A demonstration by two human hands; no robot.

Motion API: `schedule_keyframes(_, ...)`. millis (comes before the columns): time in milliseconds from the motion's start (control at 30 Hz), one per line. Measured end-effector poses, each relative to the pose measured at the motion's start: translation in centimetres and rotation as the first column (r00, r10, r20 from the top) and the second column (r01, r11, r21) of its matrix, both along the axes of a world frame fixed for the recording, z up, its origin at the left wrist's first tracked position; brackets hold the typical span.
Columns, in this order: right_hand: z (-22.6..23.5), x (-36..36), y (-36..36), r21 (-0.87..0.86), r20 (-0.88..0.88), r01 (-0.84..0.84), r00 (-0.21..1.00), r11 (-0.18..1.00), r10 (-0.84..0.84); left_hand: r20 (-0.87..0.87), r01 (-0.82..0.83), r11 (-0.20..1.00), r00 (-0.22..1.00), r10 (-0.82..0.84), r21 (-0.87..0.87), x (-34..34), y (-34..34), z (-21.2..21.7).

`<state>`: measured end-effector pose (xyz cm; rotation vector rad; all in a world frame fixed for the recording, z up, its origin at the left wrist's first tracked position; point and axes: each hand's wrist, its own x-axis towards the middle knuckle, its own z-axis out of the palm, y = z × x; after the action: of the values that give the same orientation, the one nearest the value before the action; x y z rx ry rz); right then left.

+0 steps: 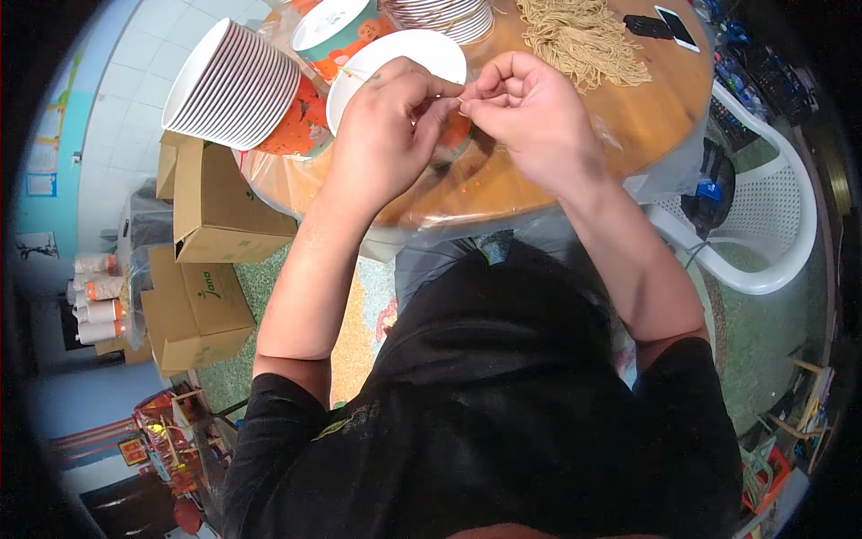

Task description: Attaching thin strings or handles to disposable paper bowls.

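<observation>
Nearest me is the black shirt (494, 377), and beyond it I have both hands together over the near side of the wooden table (664, 117). My left hand (386, 130) has thumb and forefinger pinched; my right hand (539, 108) meets it with its own thumb and forefinger closed, the other fingers curled. Between the fingertips shows a bit of pale strand (461, 102), too fine for me to tell whether it is knotted.

Just past the hands is a white-mouthed paper tub (440, 56), partly hidden; I cannot tell whether they touch it. Left of it leans a nested stack of tubs (235, 85). Farther off lie another tub (334, 25), a second stack (440, 14), a heap of tan strings (584, 40) and a white phone (678, 29).

I judge the step in hand to be fine fingertip work on that strand; the next move calls for a light, even pinch from both sides.
</observation>
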<state>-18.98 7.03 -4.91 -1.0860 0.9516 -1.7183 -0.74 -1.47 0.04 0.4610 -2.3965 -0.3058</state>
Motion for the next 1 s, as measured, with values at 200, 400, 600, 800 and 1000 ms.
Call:
schedule_keyframes(200,0.8,0.3,0.4,-0.14,-0.459,0.245,0.843,0.959,-0.282,0.066,-0.125,0.92,0.992,0.108,0.371,0.0,0.2,0.2)
schedule_keyframes(400,0.3,0.6,-0.5,-0.558,-0.622,0.282,0.48,0.78,-0.618,0.056,-0.028,0.607,0.998,-0.027,0.794,0.8,-1.7,1.3)
schedule_keyframes(600,-0.8,1.9,-0.3,-0.59,-0.479,0.391,0.535,0.707,-0.696,-0.113,0.1,0.3,0.993,0.025,0.949,0.7,-2.2,1.7)
schedule_keyframes(800,-1.0,3.0,-0.1,-0.417,-0.425,0.445,0.676,0.793,-0.603,-0.148,0.159,0.22,0.987,-0.068,0.962,1.1,-3.1,1.5)
schedule_keyframes(1000,-1.3,2.9,-1.0,-0.264,-0.421,0.442,0.747,0.857,-0.514,-0.131,0.126,0.317,0.991,-0.006,0.94,0.6,-2.6,1.5)
